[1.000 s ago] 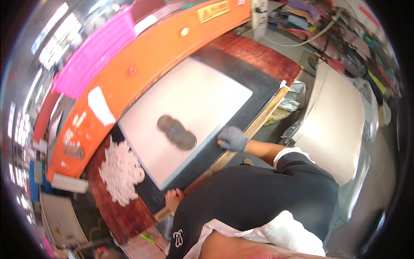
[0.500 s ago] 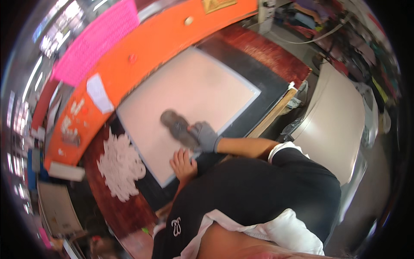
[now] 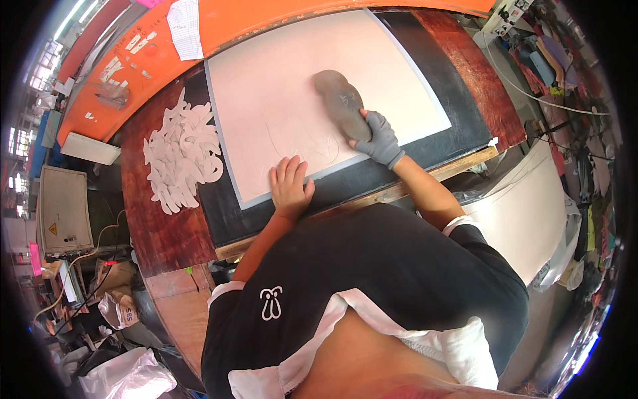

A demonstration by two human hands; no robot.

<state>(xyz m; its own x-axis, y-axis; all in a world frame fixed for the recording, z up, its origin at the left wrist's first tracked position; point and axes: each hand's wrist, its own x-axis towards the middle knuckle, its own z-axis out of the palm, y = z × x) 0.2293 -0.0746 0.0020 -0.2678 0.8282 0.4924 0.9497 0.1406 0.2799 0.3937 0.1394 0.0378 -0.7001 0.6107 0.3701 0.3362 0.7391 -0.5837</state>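
A pale pink sheet [image 3: 266, 86] lies on a black board [image 3: 222, 213], with curved outlines [image 3: 325, 149] cut or pressed into its near part. My left hand [image 3: 290, 189] is bare and open, its fingers resting on the sheet's near edge beside those outlines. In a grey glove with bare fingertips, my right hand [image 3: 380, 138] grips the near end of a grey, sole-shaped cutting die [image 3: 342, 103]. The die is over the right half of the sheet; whether it touches the sheet I cannot tell. Its underside is hidden.
Left of the sheet, a pile of cut pale pieces [image 3: 179, 156] lies on the reddish-brown table [image 3: 153, 236]. An orange machine beam [image 3: 259, 16] spans the far side. A wooden strip [image 3: 458, 166] edges the table near me. A large pale sheet [image 3: 525, 213] stands at right.
My view has shifted. Against the sheet, my right hand and the die have moved right and farther from my left hand. Curved outlines now show near my left hand, which stays at the near edge.
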